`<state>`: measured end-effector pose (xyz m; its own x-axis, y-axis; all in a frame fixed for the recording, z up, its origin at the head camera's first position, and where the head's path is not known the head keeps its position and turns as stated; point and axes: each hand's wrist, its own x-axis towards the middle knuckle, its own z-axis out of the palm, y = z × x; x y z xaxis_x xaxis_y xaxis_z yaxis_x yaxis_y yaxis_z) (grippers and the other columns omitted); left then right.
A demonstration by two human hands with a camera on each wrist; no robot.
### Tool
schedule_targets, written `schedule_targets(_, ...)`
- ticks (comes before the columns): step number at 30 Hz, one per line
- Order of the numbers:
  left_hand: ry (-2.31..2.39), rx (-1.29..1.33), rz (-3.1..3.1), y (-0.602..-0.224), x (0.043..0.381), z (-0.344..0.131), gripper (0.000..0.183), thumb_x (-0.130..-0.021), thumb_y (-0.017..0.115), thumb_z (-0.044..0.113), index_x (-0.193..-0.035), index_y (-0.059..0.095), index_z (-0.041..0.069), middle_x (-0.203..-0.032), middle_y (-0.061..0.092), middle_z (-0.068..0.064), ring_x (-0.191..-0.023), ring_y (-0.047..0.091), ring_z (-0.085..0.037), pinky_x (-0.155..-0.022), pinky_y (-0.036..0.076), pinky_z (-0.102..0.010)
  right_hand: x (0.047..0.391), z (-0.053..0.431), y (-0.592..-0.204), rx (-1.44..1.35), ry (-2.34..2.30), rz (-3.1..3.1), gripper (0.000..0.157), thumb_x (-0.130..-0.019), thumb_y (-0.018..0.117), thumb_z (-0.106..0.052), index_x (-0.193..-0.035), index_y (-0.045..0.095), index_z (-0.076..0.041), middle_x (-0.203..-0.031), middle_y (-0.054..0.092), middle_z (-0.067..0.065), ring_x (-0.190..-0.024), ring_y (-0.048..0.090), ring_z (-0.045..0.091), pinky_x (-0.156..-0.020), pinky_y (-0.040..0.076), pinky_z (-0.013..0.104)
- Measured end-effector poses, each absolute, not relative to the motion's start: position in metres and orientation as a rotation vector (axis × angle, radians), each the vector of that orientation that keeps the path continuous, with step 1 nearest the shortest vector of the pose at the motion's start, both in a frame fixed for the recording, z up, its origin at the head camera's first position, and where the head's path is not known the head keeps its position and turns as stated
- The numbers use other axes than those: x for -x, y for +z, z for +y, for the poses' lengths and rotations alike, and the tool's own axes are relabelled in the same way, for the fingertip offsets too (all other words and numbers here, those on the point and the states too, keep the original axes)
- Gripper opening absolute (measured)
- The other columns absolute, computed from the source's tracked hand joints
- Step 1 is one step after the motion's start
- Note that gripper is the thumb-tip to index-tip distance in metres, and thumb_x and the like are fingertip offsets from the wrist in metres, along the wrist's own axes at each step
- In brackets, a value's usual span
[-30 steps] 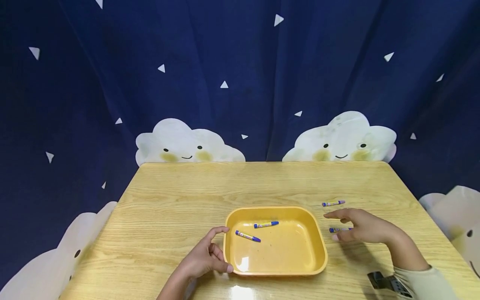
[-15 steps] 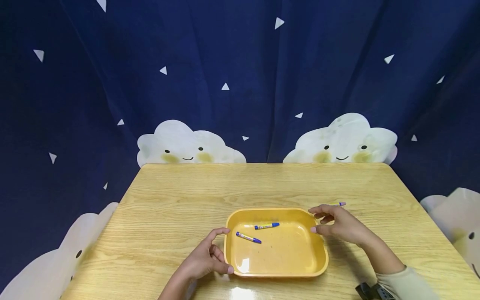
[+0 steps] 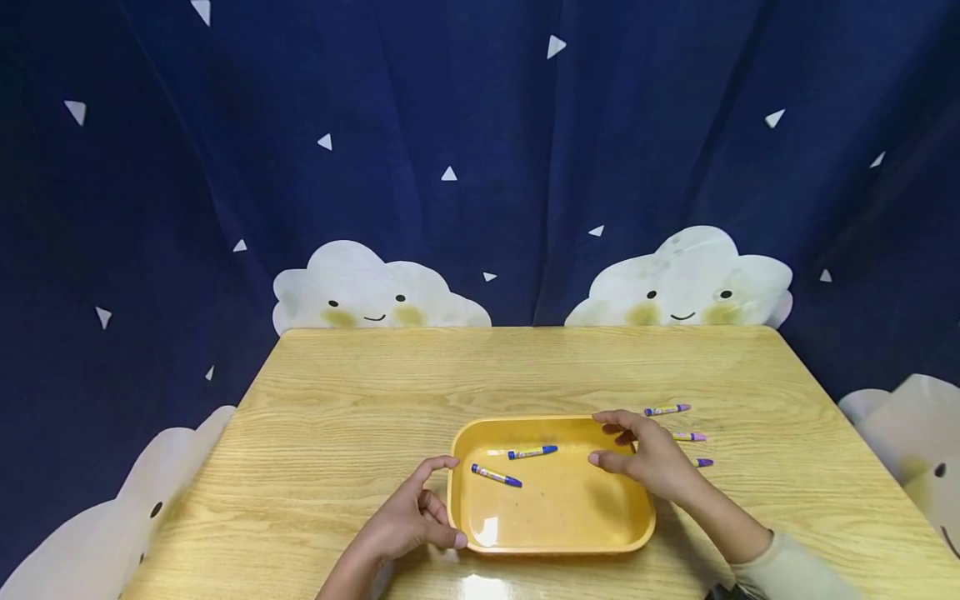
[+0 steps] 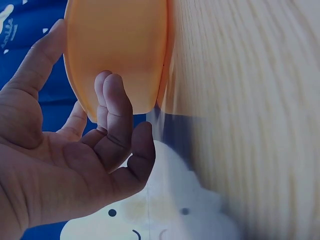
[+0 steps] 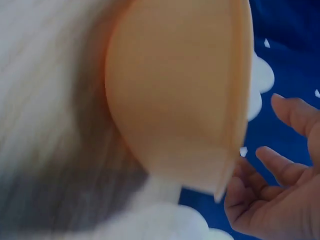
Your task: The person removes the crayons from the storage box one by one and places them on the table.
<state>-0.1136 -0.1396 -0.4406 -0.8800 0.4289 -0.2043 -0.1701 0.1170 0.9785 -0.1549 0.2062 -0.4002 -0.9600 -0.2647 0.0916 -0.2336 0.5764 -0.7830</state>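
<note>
A yellow tray (image 3: 555,549) lies on the wooden table (image 3: 375,383) near its front edge. Two blue crayons (image 3: 532,452) (image 3: 496,474) lie in its left half. My left hand (image 3: 420,510) holds the tray's left end, forefinger at the far corner and thumb at the near one; the left wrist view shows the fingers (image 4: 112,100) against the tray's wall (image 4: 115,45). My right hand (image 3: 641,454) hovers over the tray's right rim, fingers loosely curved. In the right wrist view this hand (image 5: 280,185) is empty beside the tray (image 5: 175,90).
Three purple-tipped crayons lie on the table right of the tray: one (image 3: 666,409) farthest back, one (image 3: 688,436) in the middle, one (image 3: 703,462) partly hidden behind my right hand. A dark blue curtain with white clouds (image 3: 375,292) hangs behind the table.
My right hand has moved left from the loose crayons on the table to above the tray's right rim. The left hand and the tray have stayed put.
</note>
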Motion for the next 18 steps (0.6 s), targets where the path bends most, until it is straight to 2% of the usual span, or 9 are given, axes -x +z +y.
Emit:
schedule_targets(6,1.808,-0.268,1.977,-0.443,0.114,-0.139,0.094,-0.061,0.083,-0.002,-0.139,0.032,0.009,-0.073,0.058,-0.014,-0.059,0.055,-0.017,-0.052,0.042,-0.023,0.152,0.186,-0.407,0.333,-1.544,2.608,0.049,-0.08,0.075,-0.024,-0.119,0.059,0.002,-0.109,0.059,0.015,-0.086,0.053,0.022,-0.068,0.047,0.03)
schedule_targets(18,1.816,-0.266,1.969,-0.442,0.113,-0.14,0.094,-0.062,0.083,-0.003,-0.14,0.032,0.011,-0.073,0.058,-0.015,-0.059,0.055,-0.017,-0.052,0.043,-0.023,0.154,0.162,-0.422,0.275,-1.654,2.54,0.044,-0.079,0.075,-0.02,-0.115,0.062,0.002,-0.106,0.059,0.017,-0.081,0.055,0.021,-0.063,0.048,0.029)
